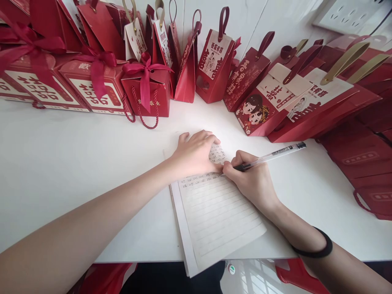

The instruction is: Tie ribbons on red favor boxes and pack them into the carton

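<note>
A lined notebook (220,220) lies open on the white table, its lower corner jutting past the front edge. Rows of small handwritten numbers fill the upper part of the page, and the lines below are blank. My left hand (196,155) rests across the top of the page with its fingers spread, covering some of the writing. In my right hand (255,181) is a gel pen (275,155) with a clear barrel and black grip. Its tip meets the page close to my left thumb, at the end of a written row. A black band circles my right wrist.
Red gift boxes with ribbon bows (147,90) line the back left of the white table (76,163). Red gift bags with strap handles (214,65) stand behind the notebook and along the right. A power socket panel (346,16) is on the wall; red stools show below.
</note>
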{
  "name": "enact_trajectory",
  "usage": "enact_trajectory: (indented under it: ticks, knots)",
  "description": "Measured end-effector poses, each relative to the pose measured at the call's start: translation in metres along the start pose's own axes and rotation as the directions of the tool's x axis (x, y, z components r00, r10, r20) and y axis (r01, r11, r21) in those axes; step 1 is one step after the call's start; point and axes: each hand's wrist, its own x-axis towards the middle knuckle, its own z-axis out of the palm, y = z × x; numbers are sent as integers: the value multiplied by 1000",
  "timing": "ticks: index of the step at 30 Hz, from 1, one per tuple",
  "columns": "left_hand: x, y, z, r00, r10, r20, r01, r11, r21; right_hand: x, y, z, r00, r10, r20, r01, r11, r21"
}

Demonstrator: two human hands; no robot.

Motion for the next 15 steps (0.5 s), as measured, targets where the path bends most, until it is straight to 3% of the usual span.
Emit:
enact_trajectory:
  ticks: [12, 15]
  knots:
    - [-1, 0, 0, 1000, 9, -2, -9, 1000, -9, 0, -2, 0, 1000, 9, -10, -9, 1000, 3]
    - [-1, 0, 0, 1000, 25, -7, -25, 999, -27, 0, 0, -1, 999, 43, -1, -43, 996, 82]
